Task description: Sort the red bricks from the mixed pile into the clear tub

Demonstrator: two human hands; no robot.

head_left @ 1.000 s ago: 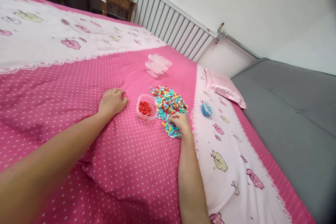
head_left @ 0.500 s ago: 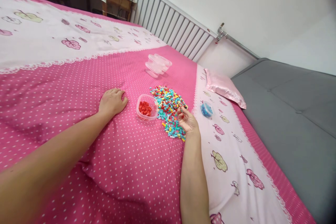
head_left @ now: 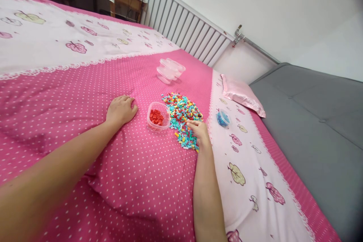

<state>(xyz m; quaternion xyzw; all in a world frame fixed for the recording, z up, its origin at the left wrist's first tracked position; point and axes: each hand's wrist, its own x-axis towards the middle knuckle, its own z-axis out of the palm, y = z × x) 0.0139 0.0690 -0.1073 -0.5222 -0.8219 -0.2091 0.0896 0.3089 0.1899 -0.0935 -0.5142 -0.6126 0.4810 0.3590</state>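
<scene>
My left hand (head_left: 121,109) rests on the pink dotted bedding, its fingers loosely stretched out and nothing in it. To its right stands a clear, pinkish plastic tub (head_left: 168,124) with small red pieces (head_left: 156,117) inside. A spread pile of small plastic pieces (head_left: 181,107) in red, turquoise, yellow and white lies just beyond and beside the tub. Over the right part of this pile is my right hand (head_left: 199,130), thumb and forefinger pinched together. Whatever sits between those fingertips is too small to make out.
Several stacked clear tubs (head_left: 171,70) stand farther back on the bedding. A small round container of blue pieces (head_left: 222,118) is at the right, below a pink pillow (head_left: 242,93). A grey padded headboard (head_left: 314,121) and a metal railing (head_left: 187,19) border the bed.
My right hand has turned from palm up to palm down and moved slightly left and toward me over the pile. The left hand and the tubs stay where they were.
</scene>
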